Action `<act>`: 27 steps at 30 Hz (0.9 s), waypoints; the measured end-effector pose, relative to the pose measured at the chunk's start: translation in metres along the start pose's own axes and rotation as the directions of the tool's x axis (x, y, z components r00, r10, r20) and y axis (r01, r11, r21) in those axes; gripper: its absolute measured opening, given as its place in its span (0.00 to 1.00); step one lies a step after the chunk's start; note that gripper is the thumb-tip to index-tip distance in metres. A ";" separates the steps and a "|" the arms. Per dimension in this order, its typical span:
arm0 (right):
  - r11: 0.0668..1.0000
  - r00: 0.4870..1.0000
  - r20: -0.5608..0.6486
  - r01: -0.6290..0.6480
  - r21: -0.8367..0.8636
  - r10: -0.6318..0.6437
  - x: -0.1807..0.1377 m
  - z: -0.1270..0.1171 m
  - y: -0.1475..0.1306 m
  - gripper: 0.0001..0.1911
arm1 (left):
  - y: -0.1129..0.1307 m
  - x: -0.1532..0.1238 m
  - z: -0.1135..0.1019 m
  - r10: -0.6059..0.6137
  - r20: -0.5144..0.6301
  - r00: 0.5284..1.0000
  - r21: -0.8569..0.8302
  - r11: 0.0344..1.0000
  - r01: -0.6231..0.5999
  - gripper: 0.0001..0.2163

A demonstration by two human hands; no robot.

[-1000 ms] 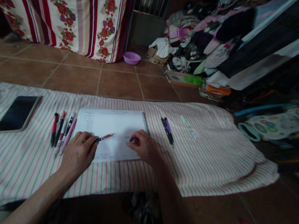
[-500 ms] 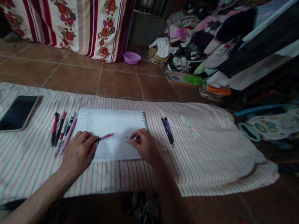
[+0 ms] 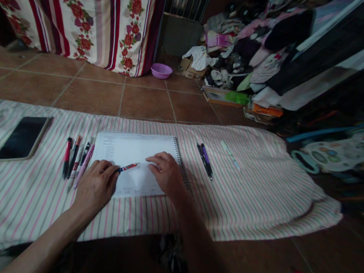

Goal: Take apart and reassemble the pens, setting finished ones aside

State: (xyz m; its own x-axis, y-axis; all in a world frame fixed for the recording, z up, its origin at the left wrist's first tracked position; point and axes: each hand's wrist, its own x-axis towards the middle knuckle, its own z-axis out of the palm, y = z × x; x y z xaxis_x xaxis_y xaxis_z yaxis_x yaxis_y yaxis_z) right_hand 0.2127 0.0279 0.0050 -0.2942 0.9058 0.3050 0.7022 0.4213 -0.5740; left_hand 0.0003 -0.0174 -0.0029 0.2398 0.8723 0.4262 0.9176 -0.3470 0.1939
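Observation:
A spiral-bound notebook (image 3: 156,183) lies on the striped cloth, with faint writing along its edges. My left hand (image 3: 98,183) rests on its lower left part, fingers closed around a red, white and blue pen (image 3: 129,167) whose tip points right. Over the right half of the page is my right hand (image 3: 164,171), its fingers stretched toward the pen tip and nothing visible in them. To the left of the notebook lie several pens (image 3: 75,160) side by side. Two more pens (image 3: 205,160), one dark and one purple, sit to its right.
A phone (image 3: 24,137) lies at the left of the striped cloth (image 3: 263,192). A pale green stick-like item (image 3: 230,155) is at the right. Beyond, on the tiled floor, are a purple basin (image 3: 161,71) and a heap of clothes (image 3: 248,50).
My right hand has shifted left and slightly up across the page, and its pinched fingers have straightened. My left hand and the pen stay in place.

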 end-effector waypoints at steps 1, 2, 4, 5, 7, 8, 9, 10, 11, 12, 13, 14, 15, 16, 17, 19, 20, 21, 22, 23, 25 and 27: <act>1.000 1.000 0.004 0.017 -0.018 -0.017 0.001 0.002 -0.001 0.11 | 0.000 0.000 0.000 0.006 -0.006 1.000 -0.004 1.000 -0.006 0.11; 0.999 0.999 0.011 0.030 -0.029 -0.030 0.001 0.004 -0.001 0.11 | -0.001 -0.001 0.000 0.013 -0.011 1.000 -0.008 1.000 -0.013 0.11; 0.998 0.998 0.027 0.053 -0.033 -0.052 0.002 0.007 -0.003 0.11 | -0.002 -0.001 0.001 0.020 -0.016 1.000 -0.016 1.000 -0.021 0.11; 0.998 0.998 0.032 0.061 -0.031 -0.060 0.002 0.008 -0.004 0.11 | -0.002 -0.002 0.001 0.020 -0.015 1.000 -0.020 1.000 -0.020 0.11; 0.997 0.997 0.038 0.069 -0.027 -0.068 0.003 0.009 -0.005 0.11 | -0.002 -0.002 0.001 0.013 -0.012 1.000 -0.029 0.999 -0.013 0.11; 0.997 0.997 0.042 0.073 -0.026 -0.072 0.003 0.009 -0.006 0.10 | -0.002 -0.003 0.001 0.012 -0.012 1.000 -0.035 0.999 -0.012 0.11; 0.997 0.996 0.043 0.076 -0.023 -0.075 0.003 0.009 -0.006 0.10 | -0.001 -0.003 0.001 0.011 -0.011 1.000 -0.041 0.999 -0.012 0.11; 0.997 0.996 0.045 0.081 -0.019 -0.080 0.003 0.009 -0.006 0.10 | -0.001 -0.003 0.001 0.013 -0.010 1.000 -0.048 0.999 -0.014 0.11; 0.996 0.995 0.046 0.086 -0.014 -0.085 0.003 0.010 -0.006 0.09 | -0.001 -0.003 0.001 0.016 -0.007 1.000 -0.056 0.998 -0.016 0.11; 0.996 0.995 0.049 0.090 -0.008 -0.090 0.003 0.010 -0.006 0.09 | -0.001 -0.003 0.001 0.017 -0.004 1.000 -0.062 0.998 -0.018 0.11; 0.996 0.994 0.053 0.093 -0.004 -0.093 0.003 0.010 -0.006 0.08 | -0.001 -0.003 0.001 0.019 -0.003 1.000 -0.067 0.998 -0.019 0.12; 0.996 0.994 0.058 0.094 0.000 -0.094 0.003 0.010 -0.007 0.08 | 0.000 -0.003 0.001 0.019 -0.003 1.000 -0.071 0.997 -0.019 0.12; 0.996 0.994 0.063 0.092 0.002 -0.092 0.003 0.010 -0.007 0.07 | 0.000 -0.003 0.001 0.020 -0.004 1.000 -0.074 0.997 -0.020 0.12; 0.996 0.994 0.068 0.091 0.002 -0.091 0.003 0.011 -0.007 0.07 | 0.000 -0.003 0.001 0.021 -0.005 1.000 -0.075 0.997 -0.021 0.12; 0.996 0.993 0.072 0.091 0.000 -0.091 0.003 0.011 -0.007 0.06 | 0.000 -0.003 0.001 0.022 -0.005 1.000 -0.077 0.997 -0.022 0.11; 0.995 0.993 0.076 0.095 -0.006 -0.094 0.003 0.010 -0.008 0.06 | 0.000 -0.004 0.000 0.024 -0.003 1.000 -0.082 0.996 -0.024 0.11; 0.995 0.992 0.077 0.096 -0.010 -0.095 0.003 0.010 -0.009 0.06 | 0.000 -0.004 0.000 0.025 -0.002 1.000 -0.087 0.996 -0.025 0.11; 0.995 0.992 0.079 0.098 -0.015 -0.096 0.003 0.010 -0.009 0.06 | 0.000 -0.005 0.000 0.025 -0.001 1.000 -0.092 0.995 -0.025 0.11; 0.995 0.992 0.083 0.099 -0.021 -0.097 0.003 0.010 -0.010 0.05 | 0.000 -0.005 0.000 0.026 0.000 1.000 -0.098 0.995 -0.026 0.11; 0.995 0.992 0.084 0.101 -0.027 -0.098 0.003 0.009 -0.010 0.05 | 0.000 -0.005 0.000 0.027 0.002 1.000 -0.105 0.994 -0.027 0.12; 0.993 0.991 0.086 0.106 -0.041 -0.102 0.003 0.009 -0.010 0.05 | -0.001 -0.005 0.000 0.030 0.008 1.000 -0.118 0.993 -0.029 0.12; 0.992 0.991 0.087 0.111 -0.053 -0.106 0.003 0.009 -0.010 0.05 | -0.001 -0.005 0.000 0.028 0.015 1.000 -0.124 0.992 -0.025 0.12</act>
State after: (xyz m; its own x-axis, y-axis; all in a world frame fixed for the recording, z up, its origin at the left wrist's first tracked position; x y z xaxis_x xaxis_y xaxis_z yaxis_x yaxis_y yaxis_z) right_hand 0.1990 0.0272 0.0048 -0.4223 0.8565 0.2967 0.6988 0.5161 -0.4953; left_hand -0.0019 -0.0209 -0.0054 0.2699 0.8675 0.4178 0.8646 -0.4093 0.2914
